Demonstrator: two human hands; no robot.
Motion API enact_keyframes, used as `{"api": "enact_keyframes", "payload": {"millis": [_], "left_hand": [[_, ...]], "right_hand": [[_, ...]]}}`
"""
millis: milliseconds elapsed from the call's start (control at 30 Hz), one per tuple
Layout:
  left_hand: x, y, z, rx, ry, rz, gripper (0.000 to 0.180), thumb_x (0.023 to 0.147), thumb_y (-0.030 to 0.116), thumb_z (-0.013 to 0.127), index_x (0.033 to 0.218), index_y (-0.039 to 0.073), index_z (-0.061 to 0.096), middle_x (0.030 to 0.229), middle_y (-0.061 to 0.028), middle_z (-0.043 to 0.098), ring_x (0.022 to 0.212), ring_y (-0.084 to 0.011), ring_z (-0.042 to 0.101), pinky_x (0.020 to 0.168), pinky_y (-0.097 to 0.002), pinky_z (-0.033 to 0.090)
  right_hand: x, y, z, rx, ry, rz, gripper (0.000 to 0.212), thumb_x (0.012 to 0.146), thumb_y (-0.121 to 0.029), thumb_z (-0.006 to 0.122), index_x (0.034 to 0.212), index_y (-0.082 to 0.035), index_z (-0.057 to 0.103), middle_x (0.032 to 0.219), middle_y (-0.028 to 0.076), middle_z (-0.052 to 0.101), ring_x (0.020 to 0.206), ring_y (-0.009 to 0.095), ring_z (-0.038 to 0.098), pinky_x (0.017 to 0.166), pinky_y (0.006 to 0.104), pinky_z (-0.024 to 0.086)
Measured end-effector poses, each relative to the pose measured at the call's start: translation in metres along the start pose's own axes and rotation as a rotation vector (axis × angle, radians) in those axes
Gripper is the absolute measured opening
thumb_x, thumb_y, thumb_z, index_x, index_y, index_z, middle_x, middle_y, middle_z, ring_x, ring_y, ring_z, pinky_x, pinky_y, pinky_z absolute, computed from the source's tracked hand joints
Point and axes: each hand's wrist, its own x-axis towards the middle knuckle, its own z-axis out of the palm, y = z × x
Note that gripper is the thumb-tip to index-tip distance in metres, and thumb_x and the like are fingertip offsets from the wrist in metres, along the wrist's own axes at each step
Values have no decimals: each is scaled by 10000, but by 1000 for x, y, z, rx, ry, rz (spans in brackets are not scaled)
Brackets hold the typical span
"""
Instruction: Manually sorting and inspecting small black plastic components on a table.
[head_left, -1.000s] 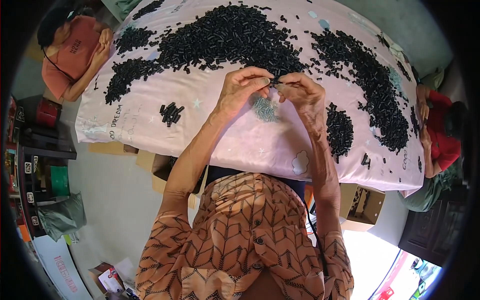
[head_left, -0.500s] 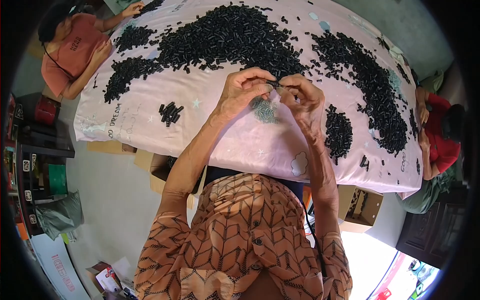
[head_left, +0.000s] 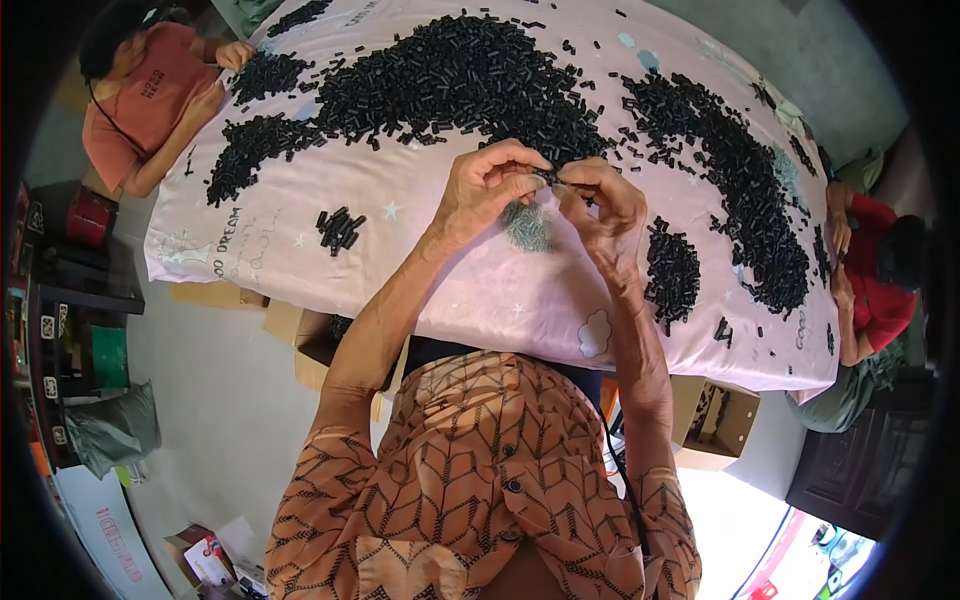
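My left hand [head_left: 485,190] and my right hand [head_left: 608,210] meet above the cloth, fingertips pinched together. Between them is a small black tubular piece [head_left: 548,175], mostly covered by the fingers; both hands grip it. Just below lies a little heap of thin silvery-green bits [head_left: 527,230], too small to name. Beyond my fingers spreads a large mound of short black tubular pieces [head_left: 440,85]. A smaller heap of black pieces [head_left: 672,272] sits beside my right wrist, and a small cluster of them [head_left: 340,230] lies left of my left forearm.
A pale pink printed cloth [head_left: 400,270] covers the work surface. More black pieces [head_left: 750,190] run along the right side. A person in an orange shirt [head_left: 155,95] works at the left, another in red [head_left: 872,260] at the right. Cardboard boxes [head_left: 715,420] stand under the near edge.
My hands stay pinched together on the black piece, with slight finger movement. The hand of the person at the left has drawn back from the far heap to a nearer one.
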Motion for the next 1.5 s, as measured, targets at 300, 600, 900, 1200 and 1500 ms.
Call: {"api": "enact_keyframes", "payload": {"millis": [300,600,900,1200,1500], "left_hand": [[-2,1,-1,111,7,62,151,819,-48,620,966,-30,648,848,-32,590,694,-69,566,624,-196,477],[-2,3,-3,202,1,76,127,814,-49,610,933,-35,653,827,-44,603,638,-75,569,575,-204,471],[3,3,-11,255,-38,67,145,817,-38,611,948,-41,673,840,-52,618,669,-82,585,582,-206,483],[2,7,-13,78,-109,28,250,839,-38,587,1078,-27,661,965,-50,599,816,-106,585,727,-221,497],[0,8,-9,-92,-106,-138,274,838,-18,576,1102,-49,642,968,-42,604,849,-118,582,801,-249,486]], "right_hand": [[-1,1,1,-117,9,-78,178,721,102,603,860,-4,636,824,63,645,693,108,604,601,218,488],[-5,3,2,-4,-13,5,132,736,76,641,847,5,639,828,67,649,694,102,596,611,219,484],[-6,10,6,73,-43,16,105,764,71,638,853,17,651,832,64,649,719,101,598,621,231,502],[-6,0,7,191,-69,124,148,762,-26,736,892,8,676,833,69,649,694,93,596,595,230,509],[-6,2,12,-16,-49,-88,159,745,-43,762,858,1,659,798,51,595,622,78,526,534,219,447]]}}
